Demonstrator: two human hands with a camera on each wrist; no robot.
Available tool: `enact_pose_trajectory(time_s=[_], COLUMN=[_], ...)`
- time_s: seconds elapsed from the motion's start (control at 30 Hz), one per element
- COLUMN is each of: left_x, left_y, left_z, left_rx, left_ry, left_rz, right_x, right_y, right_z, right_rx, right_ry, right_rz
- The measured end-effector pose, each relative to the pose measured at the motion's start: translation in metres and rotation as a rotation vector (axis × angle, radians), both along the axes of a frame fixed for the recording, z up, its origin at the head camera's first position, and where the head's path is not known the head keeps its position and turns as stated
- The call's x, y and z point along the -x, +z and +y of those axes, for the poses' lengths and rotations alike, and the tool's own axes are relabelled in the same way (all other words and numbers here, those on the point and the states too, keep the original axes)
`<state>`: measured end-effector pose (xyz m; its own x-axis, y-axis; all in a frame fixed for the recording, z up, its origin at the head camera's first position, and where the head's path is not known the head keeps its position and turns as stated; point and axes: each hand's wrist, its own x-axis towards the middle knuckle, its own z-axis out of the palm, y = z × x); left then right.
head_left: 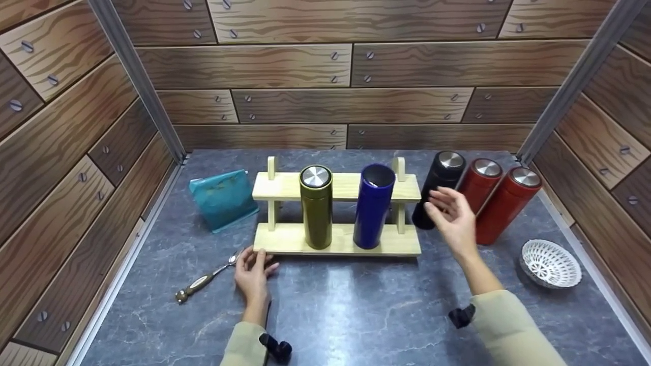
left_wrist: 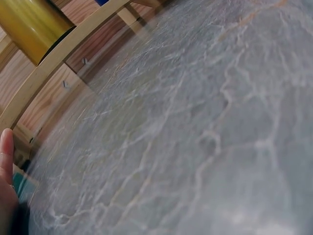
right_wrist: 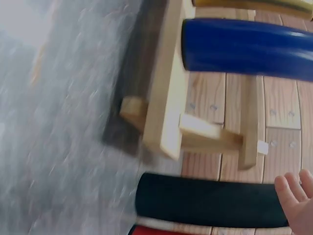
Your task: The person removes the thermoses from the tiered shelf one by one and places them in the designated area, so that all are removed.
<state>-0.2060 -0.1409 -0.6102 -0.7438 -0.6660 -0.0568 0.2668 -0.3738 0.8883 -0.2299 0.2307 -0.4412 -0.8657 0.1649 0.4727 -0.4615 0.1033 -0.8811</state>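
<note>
My left hand [head_left: 252, 277] holds the front left corner of a two-tier wooden rack [head_left: 285, 239]. In the left wrist view, one finger [left_wrist: 6, 154] lies against its board end. An olive-gold thermos [head_left: 318, 218] and a blue thermos [head_left: 373, 216] stand upright on the lower shelf, leaning toward neither side. Beyond the rack's right end stands a black thermos [head_left: 441, 175]. My right hand [head_left: 455, 226], fingers spread and slightly bent, overlaps this thermos in the head view; contact cannot be made out. Nothing is gripped there.
Two red thermoses [head_left: 480, 178] stand right of the black one. A white woven basket [head_left: 550, 264] sits at the right. A teal pouch [head_left: 226, 201] stands left of the rack, and a spoon with a decorated handle [head_left: 201, 282] lies nearby. Wood-patterned walls enclose the table.
</note>
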Motion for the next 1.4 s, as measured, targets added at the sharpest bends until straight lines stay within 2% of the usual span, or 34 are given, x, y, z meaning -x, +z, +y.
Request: enact_pose_trajectory(time_s=[0.23,0.5,0.73,1.1,1.4], left_x=[0.000,-0.001,0.000,-0.001,-0.001], left_y=[0.000,-0.001,-0.001,0.000,-0.001], left_z=[-0.001,0.001,0.000,0.000,0.001], left_rx=[0.016,-0.005,-0.008,0.014,0.010], left_ry=[-0.004,0.002,0.006,0.010,0.011], left_rz=[0.023,0.013,0.002,-0.012,-0.005], right_x=[0.006,0.006,0.007,0.010,0.010], right_y=[0.009,0.014,0.016,0.017,0.013], right_z=[-0.028,-0.050,-0.066,-0.087,-0.089], right_rx=[-0.012,-0.002,-0.029,-0.061,-0.024], right_ry=[0.055,0.144,0.187,0.184,0.103], right_rz=[0.008,0.016,-0.004,-0.006,-0.007])
